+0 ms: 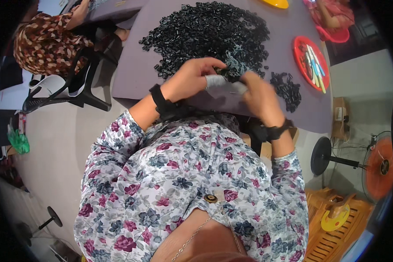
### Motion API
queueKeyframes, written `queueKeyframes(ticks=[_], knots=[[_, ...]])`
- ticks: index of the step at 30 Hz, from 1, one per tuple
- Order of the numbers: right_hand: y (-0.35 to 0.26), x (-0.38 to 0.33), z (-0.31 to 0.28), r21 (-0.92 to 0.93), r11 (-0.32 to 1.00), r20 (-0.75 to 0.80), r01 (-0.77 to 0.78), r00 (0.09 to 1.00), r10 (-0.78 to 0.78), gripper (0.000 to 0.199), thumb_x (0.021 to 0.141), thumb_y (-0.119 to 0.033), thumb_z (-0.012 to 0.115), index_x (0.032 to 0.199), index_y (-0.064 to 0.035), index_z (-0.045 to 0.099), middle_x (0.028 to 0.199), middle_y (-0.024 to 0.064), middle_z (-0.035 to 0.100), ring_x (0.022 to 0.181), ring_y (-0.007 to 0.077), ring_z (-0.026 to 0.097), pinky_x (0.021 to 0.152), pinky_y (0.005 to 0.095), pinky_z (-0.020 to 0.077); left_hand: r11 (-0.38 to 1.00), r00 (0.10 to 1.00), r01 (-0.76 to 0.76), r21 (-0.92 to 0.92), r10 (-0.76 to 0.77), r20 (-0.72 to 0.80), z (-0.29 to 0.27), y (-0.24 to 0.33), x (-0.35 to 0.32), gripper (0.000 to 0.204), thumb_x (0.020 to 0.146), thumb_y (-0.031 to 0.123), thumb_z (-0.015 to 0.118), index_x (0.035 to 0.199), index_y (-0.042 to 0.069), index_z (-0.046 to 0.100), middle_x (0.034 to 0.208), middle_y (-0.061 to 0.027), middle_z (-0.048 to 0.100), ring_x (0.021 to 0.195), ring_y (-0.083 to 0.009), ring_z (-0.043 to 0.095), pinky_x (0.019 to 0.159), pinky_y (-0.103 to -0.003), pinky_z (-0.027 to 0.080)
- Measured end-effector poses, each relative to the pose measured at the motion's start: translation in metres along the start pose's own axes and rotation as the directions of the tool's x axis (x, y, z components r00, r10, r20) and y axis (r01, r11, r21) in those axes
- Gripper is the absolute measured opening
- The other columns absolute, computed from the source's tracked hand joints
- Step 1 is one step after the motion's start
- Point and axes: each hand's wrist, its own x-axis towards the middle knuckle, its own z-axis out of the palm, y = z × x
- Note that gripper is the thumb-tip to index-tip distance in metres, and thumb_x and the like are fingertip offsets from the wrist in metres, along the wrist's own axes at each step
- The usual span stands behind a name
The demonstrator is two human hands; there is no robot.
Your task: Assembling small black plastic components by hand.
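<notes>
My left hand is closed in a pinch at the near edge of the heap, with grey wrapping on a digit. A small black plastic piece shows between my two hands, close to the left fingertips. My right hand is curled next to it and smeared by motion; what it grips is hidden. Grey wrapping also shows near its fingertips. Just beyond my hands lie thin grey-blue scraps on the big heap of small black plastic pieces.
On the purple-grey tabletop, a smaller black pile lies at right, near a red tray with several knives. A yellow dish sits at the far edge. Other people sit left and far right. A fan stands right.
</notes>
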Motion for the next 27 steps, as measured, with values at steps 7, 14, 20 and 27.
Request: queueKeyframes(ticks=[7, 14, 20, 27], knots=[[0.082, -0.035, -0.034, -0.162, 0.936, -0.244, -0.314, 0.931, 0.270, 0.030, 0.090, -0.015, 0.071, 0.116, -0.0014, 0.063, 0.107, 0.0215, 0.069, 0.102, 0.0426, 0.066, 0.085, 0.0481, 0.0524, 0.884, 0.985, -0.163, 0.438, 0.169, 0.025, -0.004, -0.015, 0.006, 0.036, 0.084, -0.008, 0.061, 0.118, 0.000, 0.070, 0.100, -0.0139, 0.071, 0.092, -0.0251, 0.069, 0.081, -0.035, 0.055], [0.046, -0.032, -0.012, 0.166, 0.979, -0.166, -0.116, 0.976, 0.144, 0.018, 0.085, -0.005, 0.071, 0.101, 0.0011, 0.064, 0.091, 0.0123, 0.064, 0.079, 0.0242, 0.064, 0.074, 0.0350, 0.0517, 0.674, 0.960, -0.278, 0.684, 0.169, 0.224, 0.019, -0.010, 0.028, 0.034, 0.079, 0.000, 0.066, 0.111, 0.008, 0.071, 0.104, -0.0118, 0.066, 0.097, -0.0361, 0.067, 0.084, -0.046, 0.055], [0.022, -0.017, 0.021, 0.173, 0.980, 0.029, -0.102, 0.995, 0.099, 0.016, 0.084, -0.005, 0.067, 0.100, -0.0030, 0.064, 0.097, 0.0166, 0.066, 0.089, 0.0389, 0.066, 0.077, 0.0459, 0.0516, 0.569, 0.974, -0.225, 0.791, 0.146, 0.172, -0.001, -0.017, 0.025, 0.033, 0.078, 0.001, 0.067, 0.109, 0.007, 0.072, 0.104, -0.0136, 0.067, 0.097, -0.0370, 0.068, 0.084, -0.047, 0.056], [0.022, -0.018, 0.029, 0.162, 0.987, -0.030, -0.016, 0.999, 0.021, 0.015, 0.085, -0.004, 0.065, 0.098, -0.0007, 0.059, 0.096, 0.0176, 0.063, 0.087, 0.0410, 0.062, 0.075, 0.0473, 0.0494, 0.684, 0.990, -0.112, 0.721, 0.138, 0.023, -0.028, -0.010, 0.019, 0.038, 0.076, -0.006, 0.063, 0.112, 0.004, 0.072, 0.105, -0.0173, 0.071, 0.101, -0.0386, 0.068, 0.088, -0.047, 0.055]])
